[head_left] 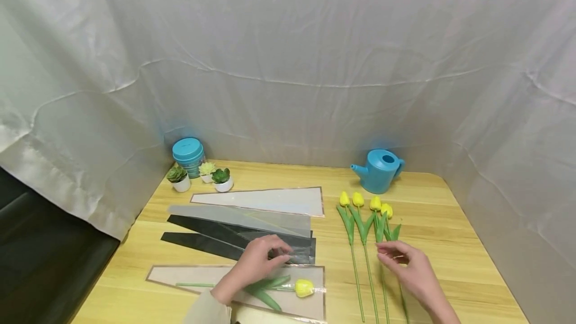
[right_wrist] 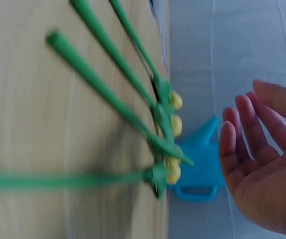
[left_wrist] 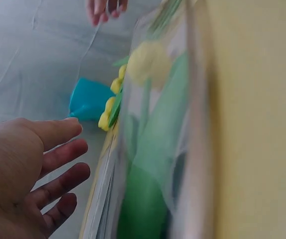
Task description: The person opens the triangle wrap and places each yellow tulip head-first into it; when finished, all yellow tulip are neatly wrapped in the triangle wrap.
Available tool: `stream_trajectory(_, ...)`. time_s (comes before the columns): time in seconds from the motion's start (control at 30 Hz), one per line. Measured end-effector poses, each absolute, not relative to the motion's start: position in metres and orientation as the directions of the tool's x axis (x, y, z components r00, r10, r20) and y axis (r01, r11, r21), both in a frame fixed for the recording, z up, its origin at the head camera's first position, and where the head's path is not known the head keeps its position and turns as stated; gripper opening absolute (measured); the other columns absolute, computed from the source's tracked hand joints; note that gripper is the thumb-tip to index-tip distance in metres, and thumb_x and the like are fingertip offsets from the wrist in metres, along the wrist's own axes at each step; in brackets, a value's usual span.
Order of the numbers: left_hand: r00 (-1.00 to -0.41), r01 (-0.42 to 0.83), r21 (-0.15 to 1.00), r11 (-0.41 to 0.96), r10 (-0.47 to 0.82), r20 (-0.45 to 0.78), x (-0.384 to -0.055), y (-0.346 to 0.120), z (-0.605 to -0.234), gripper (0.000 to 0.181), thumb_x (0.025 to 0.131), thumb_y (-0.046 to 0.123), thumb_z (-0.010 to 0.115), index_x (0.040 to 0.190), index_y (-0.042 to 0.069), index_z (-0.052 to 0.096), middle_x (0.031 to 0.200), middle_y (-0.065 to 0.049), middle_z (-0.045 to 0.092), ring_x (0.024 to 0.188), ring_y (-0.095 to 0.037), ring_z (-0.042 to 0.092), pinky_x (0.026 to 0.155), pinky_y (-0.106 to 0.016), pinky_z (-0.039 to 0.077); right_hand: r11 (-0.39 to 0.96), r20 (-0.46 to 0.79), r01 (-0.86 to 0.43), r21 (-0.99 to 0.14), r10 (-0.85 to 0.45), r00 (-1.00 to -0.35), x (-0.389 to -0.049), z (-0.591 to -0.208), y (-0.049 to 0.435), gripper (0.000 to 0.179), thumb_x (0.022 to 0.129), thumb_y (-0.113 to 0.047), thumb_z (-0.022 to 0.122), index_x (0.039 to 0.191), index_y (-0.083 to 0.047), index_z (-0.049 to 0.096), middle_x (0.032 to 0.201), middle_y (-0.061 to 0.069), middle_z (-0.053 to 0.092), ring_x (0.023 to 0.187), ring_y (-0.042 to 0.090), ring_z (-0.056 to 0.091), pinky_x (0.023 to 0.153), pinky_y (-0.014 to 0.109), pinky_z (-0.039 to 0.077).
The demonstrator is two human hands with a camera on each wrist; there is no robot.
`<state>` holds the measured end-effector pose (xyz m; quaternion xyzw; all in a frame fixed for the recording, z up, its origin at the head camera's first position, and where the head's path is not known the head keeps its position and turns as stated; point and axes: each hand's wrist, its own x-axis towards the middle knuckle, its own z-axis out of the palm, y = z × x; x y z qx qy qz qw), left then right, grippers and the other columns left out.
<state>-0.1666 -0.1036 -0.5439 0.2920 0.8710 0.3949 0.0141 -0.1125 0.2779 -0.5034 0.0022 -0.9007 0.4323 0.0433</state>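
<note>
My left hand hovers with loosely bent fingers over a long tapered flower sleeve with a brown border. Inside that sleeve, or showing through its clear front, lies a yellow tulip, its bloom toward the wide right end. Part of its stem is hidden behind my wrist. In the left wrist view the fingers are spread apart and hold nothing. On the right, several yellow tulips lie side by side, blooms away from me. My right hand is above the rightmost stems, its fingers gently curved and empty in the right wrist view.
Behind the left hand lie black sleeves, a grey translucent sleeve and a white sleeve. Three small potted succulents and a blue lidded tub stand back left. A blue watering can stands back right, before a grey curtain.
</note>
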Motion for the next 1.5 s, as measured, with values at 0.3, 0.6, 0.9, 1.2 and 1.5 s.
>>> stream_trajectory(0.3, -0.830, 0.480, 0.671, 0.565, 0.540, 0.139, -0.188, -0.099, -0.547, 0.017, 0.097, 0.025, 0.075, 0.114, 0.022, 0.079, 0.108, 0.007, 0.074, 0.079, 0.003, 0.061, 0.071, -0.022, 0.052, 0.675, 0.070, 0.021, -0.737, 0.107, -0.992, -0.113, -0.510, 0.315, 0.030, 0.099, -0.027, 0.074, 0.122, -0.009, 0.075, 0.103, 0.002, 0.076, 0.087, -0.003, 0.064, 0.076, 0.019, 0.055)
stream_trajectory(0.6, -0.814, 0.485, 0.687, 0.541, 0.566, 0.130, -0.200, -0.085, -0.562, 0.017, 0.094, 0.023, 0.079, 0.111, 0.023, 0.080, 0.101, 0.009, 0.074, 0.075, 0.002, 0.057, 0.070, -0.020, 0.049, 0.640, -0.184, 0.235, -0.731, 0.147, -0.972, -0.111, -0.525, 0.334, 0.043, 0.100, -0.034, 0.071, 0.130, -0.004, 0.070, 0.111, 0.007, 0.073, 0.087, 0.007, 0.065, 0.070, 0.024, 0.055)
stream_trajectory(0.9, -0.838, 0.449, 0.736, 0.507, 0.524, 0.150, -0.211, -0.077, -0.580, 0.018, 0.087, 0.023, 0.086, 0.105, 0.024, 0.081, 0.096, 0.011, 0.071, 0.083, -0.004, 0.060, 0.076, -0.022, 0.052, 0.672, -0.230, 0.267, -0.690, 0.145, -0.962, -0.118, -0.541, 0.343, 0.035, 0.098, -0.031, 0.073, 0.121, -0.004, 0.073, 0.101, 0.002, 0.075, 0.089, 0.013, 0.066, 0.070, 0.025, 0.053)
stream_trajectory(1.2, -0.831, 0.467, 0.733, 0.495, 0.529, 0.172, -0.212, -0.075, -0.584, 0.028, 0.083, 0.027, 0.089, 0.109, 0.022, 0.081, 0.096, 0.007, 0.070, 0.080, -0.003, 0.056, 0.074, -0.020, 0.051, 0.699, -0.238, 0.257, -0.667, 0.127, -0.963, -0.118, -0.542, 0.341, 0.030, 0.098, -0.030, 0.073, 0.116, -0.005, 0.075, 0.096, 0.000, 0.075, 0.085, 0.013, 0.064, 0.066, 0.025, 0.051)
stream_trajectory(1.5, -0.845, 0.449, 0.739, 0.502, 0.509, 0.167, -0.213, -0.075, -0.588, 0.022, 0.087, 0.027, 0.086, 0.108, 0.024, 0.083, 0.092, 0.013, 0.066, 0.076, -0.001, 0.052, 0.070, -0.020, 0.047, 0.674, -0.263, 0.282, -0.682, 0.134, -0.955, -0.125, -0.544, 0.337, 0.029, 0.094, -0.027, 0.077, 0.110, -0.003, 0.075, 0.089, 0.000, 0.074, 0.081, 0.015, 0.064, 0.063, 0.026, 0.052)
